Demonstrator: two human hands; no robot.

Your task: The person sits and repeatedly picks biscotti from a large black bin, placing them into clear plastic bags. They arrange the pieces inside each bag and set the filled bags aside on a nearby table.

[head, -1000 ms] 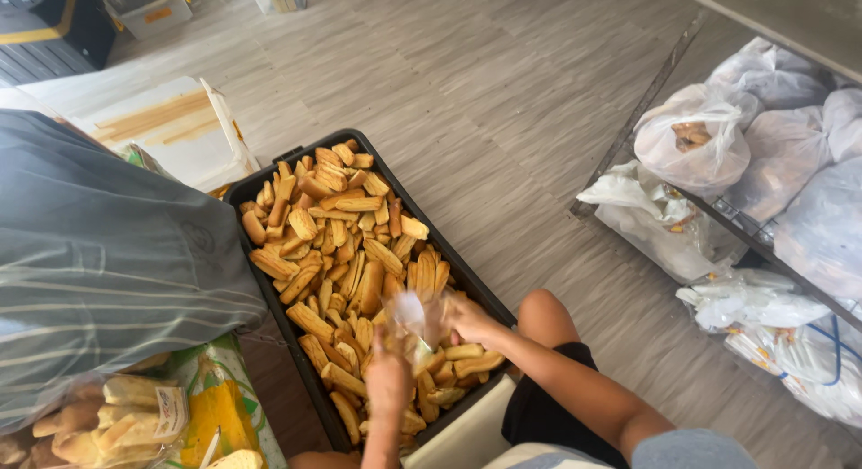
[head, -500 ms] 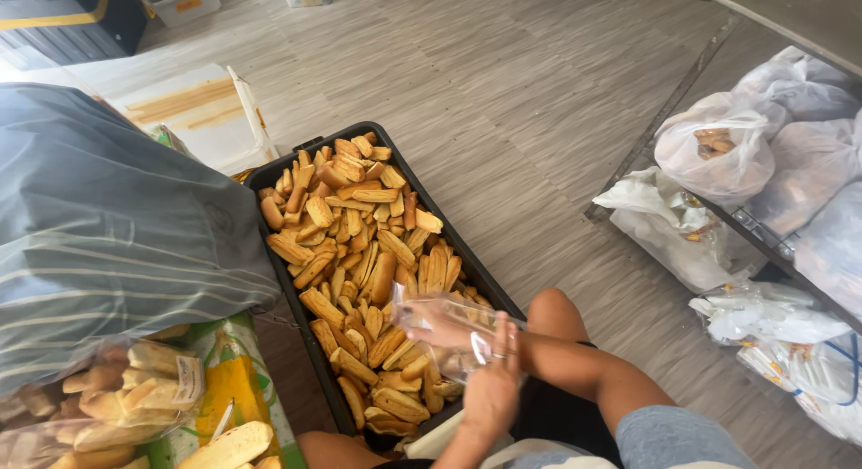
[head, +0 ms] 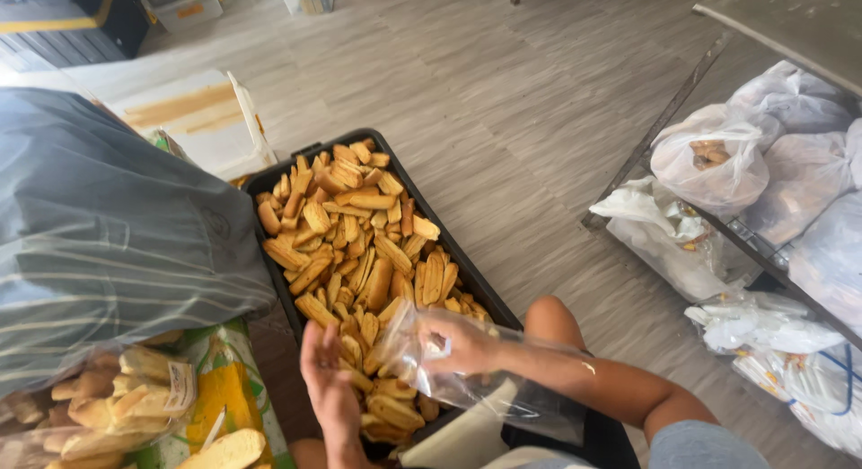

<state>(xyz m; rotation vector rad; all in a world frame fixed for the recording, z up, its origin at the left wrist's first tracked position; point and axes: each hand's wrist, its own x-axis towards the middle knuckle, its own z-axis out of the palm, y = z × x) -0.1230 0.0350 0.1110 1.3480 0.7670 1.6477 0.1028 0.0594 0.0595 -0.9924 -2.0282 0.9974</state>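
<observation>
Hands meet over the near end of the crate point(head: 269, 184). Left hand point(head: 325, 375) lies open, palm up, on the rusks point(head: 359, 245), gripping nothing. Right hand point(head: 456, 341), at its 3 o'clock, pinches a clear bag point(head: 503, 393). Rusks stretch away toward 11 o'clock; white bags point(head: 718, 155) sit at 2 o'clock.

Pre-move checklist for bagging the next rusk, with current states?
1. Right hand grips the clear plastic bag: ok.
2. Bag mouth open toward the tray: cannot tell, the film is crumpled around the hand.
3. Left hand free, palm open over the rusks: ok.
4. Black tray stocked within reach: ok.
5. Bag contents: cannot tell.
6. Filled bag of rusks at lower left lies apart from both hands: ok.
</observation>
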